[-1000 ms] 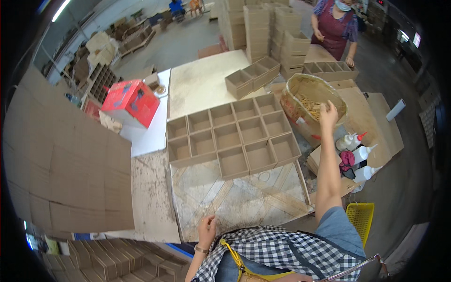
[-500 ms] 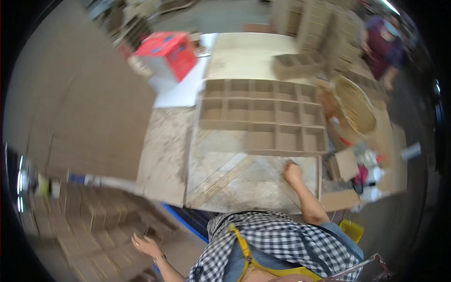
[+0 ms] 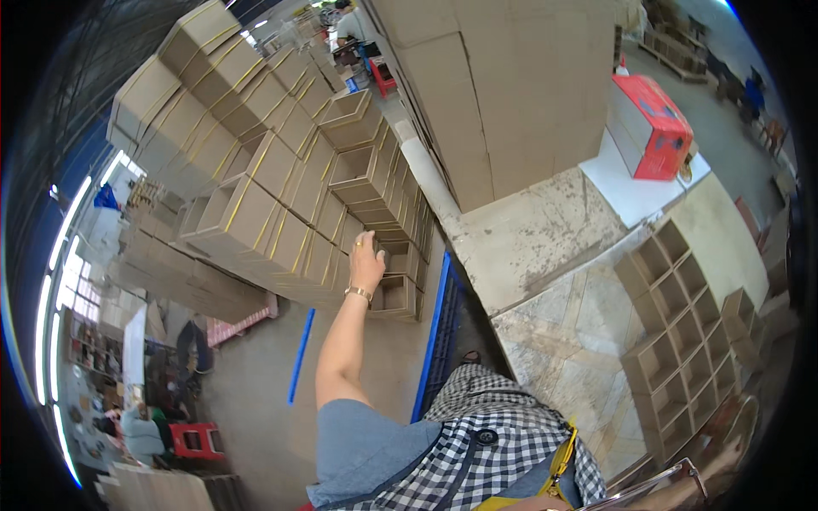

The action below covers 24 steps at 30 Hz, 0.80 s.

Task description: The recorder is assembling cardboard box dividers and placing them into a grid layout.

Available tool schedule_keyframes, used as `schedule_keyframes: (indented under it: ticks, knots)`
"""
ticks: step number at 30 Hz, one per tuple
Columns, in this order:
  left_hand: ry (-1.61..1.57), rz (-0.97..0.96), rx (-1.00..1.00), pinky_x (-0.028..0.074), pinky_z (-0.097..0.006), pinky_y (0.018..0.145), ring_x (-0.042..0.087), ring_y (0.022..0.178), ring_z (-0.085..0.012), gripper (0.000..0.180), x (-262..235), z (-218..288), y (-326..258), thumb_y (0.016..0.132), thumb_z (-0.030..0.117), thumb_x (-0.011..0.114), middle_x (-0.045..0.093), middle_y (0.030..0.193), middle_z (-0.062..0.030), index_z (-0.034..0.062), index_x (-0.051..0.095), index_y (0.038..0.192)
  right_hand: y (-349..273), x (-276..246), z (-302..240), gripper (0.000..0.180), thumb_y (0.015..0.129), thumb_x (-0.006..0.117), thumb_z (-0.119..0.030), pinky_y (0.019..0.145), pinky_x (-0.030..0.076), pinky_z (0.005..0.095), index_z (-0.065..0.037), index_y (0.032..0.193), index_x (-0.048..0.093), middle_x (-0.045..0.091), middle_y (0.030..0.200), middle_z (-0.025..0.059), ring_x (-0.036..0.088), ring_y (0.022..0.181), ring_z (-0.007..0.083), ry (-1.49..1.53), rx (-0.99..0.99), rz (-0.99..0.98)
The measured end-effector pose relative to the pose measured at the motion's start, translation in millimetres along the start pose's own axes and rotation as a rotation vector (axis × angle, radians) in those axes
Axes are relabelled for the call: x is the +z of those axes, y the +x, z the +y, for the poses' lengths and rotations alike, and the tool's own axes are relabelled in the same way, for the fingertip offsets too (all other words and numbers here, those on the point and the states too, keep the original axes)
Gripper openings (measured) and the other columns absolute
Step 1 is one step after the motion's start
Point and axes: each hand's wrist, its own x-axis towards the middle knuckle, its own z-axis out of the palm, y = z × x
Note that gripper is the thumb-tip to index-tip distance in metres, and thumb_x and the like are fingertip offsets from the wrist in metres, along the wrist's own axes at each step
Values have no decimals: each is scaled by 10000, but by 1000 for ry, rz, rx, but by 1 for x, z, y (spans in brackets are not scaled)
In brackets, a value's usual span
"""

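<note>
My left hand (image 3: 366, 262), with a ring and a bracelet, reaches out to the stack of brown cardboard boxes (image 3: 311, 192). Its fingers are stretched out and slightly bent at the edge of the low front boxes; whether they touch is hard to tell. An open-topped box (image 3: 394, 295) lies just below the hand. Yellow bands run round many of the boxes. My right hand does not show. On the worktable to the right stands a group of joined open cardboard boxes (image 3: 673, 341).
A blue pallet (image 3: 433, 328) lies between the stack and the worktable (image 3: 545, 230). Tall cardboard sheets (image 3: 511, 94) stand at the table's far side, beside a red and white carton (image 3: 648, 128). Left, a person sits near a red stool (image 3: 196, 440).
My view has swung left toward the banded stack. The left arm now stretches forward to the boxes. My right hand, earlier over the worktable, has gone out of view.
</note>
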Motion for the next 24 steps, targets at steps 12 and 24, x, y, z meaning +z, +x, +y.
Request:
schedule_keyframes:
  ticks: [12, 24]
  knots:
    - [89, -665, -572, 401, -404, 914, 555, 1033, -316, 598, 158, -43, -79, 684, 324, 702, 586, 1072, -193, 22, 474, 1147, -285, 13, -155, 177, 873, 501, -77, 444, 415, 218, -6, 1033, 530, 535, 667, 37, 499, 541, 81, 718, -38, -852]
    - [88, -142, -332, 406, -446, 686, 592, 676, -342, 206, 101, -14, -111, 778, 157, 572, 610, 700, -165, 30, 496, 921, -297, 18, -288, 135, 871, 510, -83, 484, 458, 230, 7, 947, 576, 558, 654, 45, 555, 564, 107, 686, -340, -1227]
